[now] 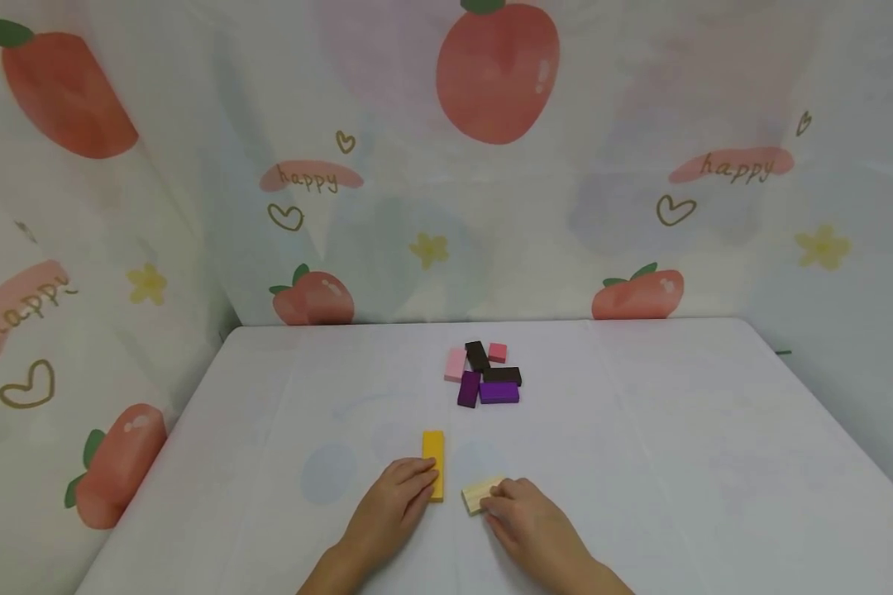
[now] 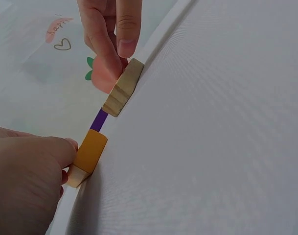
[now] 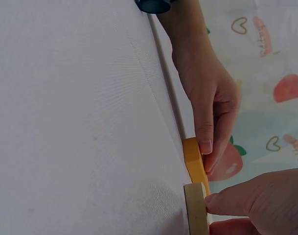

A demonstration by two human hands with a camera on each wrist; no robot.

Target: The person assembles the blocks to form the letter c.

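Near the front middle of the table, my left hand [image 1: 390,508] holds a long yellow block [image 1: 435,446] with its fingers over the left side. In the right wrist view the thumb and a finger of that left hand [image 3: 207,93] pinch the yellow block [image 3: 192,154]. Just to the right, my right hand [image 1: 532,529] grips a plain wooden block [image 1: 476,496], which lies slanted on the table. The left wrist view shows the wooden block [image 2: 123,90] beyond the yellow block [image 2: 91,149], with a gap between them.
Farther back lies a loose cluster: two dark brown blocks [image 1: 502,376], a light pink block [image 1: 456,364], a small rose-pink block [image 1: 498,353], a dark purple block [image 1: 469,389] and a bright purple block [image 1: 499,392]. A patterned cloth [image 1: 506,215] hangs behind the white table [image 1: 677,463].
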